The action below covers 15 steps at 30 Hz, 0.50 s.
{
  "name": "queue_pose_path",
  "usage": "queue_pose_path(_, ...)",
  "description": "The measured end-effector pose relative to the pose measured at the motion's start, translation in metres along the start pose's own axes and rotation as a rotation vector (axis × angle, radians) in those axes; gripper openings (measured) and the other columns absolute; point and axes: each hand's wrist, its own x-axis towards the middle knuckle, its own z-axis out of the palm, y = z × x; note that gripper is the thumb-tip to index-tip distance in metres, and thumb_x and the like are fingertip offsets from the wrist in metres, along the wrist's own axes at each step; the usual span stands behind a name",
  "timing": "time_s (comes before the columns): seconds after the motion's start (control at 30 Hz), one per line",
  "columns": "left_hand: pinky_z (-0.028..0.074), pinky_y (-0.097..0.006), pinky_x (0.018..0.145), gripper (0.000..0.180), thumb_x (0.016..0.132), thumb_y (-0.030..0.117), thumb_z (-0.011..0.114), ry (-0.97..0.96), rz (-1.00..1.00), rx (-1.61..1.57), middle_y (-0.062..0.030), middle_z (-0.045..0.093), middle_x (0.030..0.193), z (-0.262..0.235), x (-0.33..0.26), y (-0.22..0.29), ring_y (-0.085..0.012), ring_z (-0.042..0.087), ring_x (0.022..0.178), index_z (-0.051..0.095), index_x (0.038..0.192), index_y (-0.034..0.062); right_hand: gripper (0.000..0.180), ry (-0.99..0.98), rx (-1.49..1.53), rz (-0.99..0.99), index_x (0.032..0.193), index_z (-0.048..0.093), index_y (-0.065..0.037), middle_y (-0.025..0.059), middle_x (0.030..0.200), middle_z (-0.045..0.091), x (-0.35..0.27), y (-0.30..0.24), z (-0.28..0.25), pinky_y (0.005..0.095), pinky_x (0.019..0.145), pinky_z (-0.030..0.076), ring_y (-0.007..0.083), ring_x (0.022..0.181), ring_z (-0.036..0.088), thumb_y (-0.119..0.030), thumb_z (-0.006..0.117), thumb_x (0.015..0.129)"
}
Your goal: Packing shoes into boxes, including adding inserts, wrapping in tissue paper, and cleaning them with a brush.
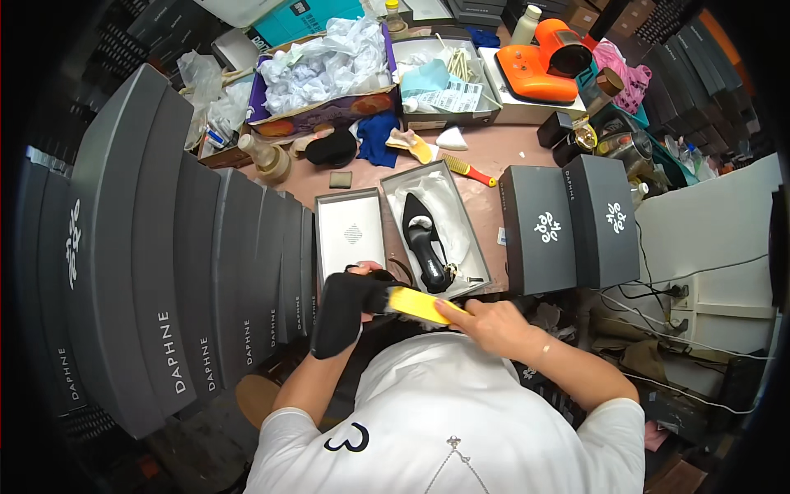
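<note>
Close to my body, my left hand (368,267) is wrapped round a black shoe (336,311), whose sole side hides most of the fingers. My right hand (496,327) grips a brush with a yellow handle (418,305), its head against the shoe. Beyond them, the matching black pointed slingback shoe (421,239) lies in a grey shoe box (397,216) on white tissue paper. The box's white-lined lid (350,222) rests to its left, inside up.
Tall stacks of grey shoe boxes (148,247) wall the left side. Two closed boxes (535,235) stand at right. A red-and-yellow brush (471,170), blue cloth (378,138), tissue-filled carton (321,119) and orange device (535,72) sit farther back.
</note>
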Motion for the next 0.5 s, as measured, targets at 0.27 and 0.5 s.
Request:
queue_pose_path(0.27, 0.052, -0.027, 0.063, 0.024, 0.092, 0.022, 0.048, 0.087, 0.101, 0.33, -0.0101, 0.065, 0.089, 0.011, 0.01, 0.007, -0.017, 0.064, 0.075, 0.058, 0.101, 0.0025, 0.05, 0.139, 0.05, -0.017, 0.137, 0.043, -0.014, 0.0084, 0.072, 0.054, 0.019, -0.004, 0.003, 0.0372, 0.048, 0.047, 0.0242, 0.054, 0.057, -0.021, 0.053, 0.089)
queue_pose_path(0.5, 0.054, -0.038, 0.074, 0.035, 0.092, 0.028, 0.044, 0.536, 0.042, -0.437, -0.0163, 0.065, 0.091, -0.039, 0.013, -0.028, -0.0255, 0.065, 0.081, 0.058, 0.108, 0.001, 0.047, 0.026, 0.028, 0.001, 0.135, 0.046, -0.013, 0.0082, 0.07, 0.054, -0.01, 0.004, -0.017, 0.0358, 0.046, 0.047, 0.0235, 0.053, 0.058, -0.022, 0.054, 0.089)
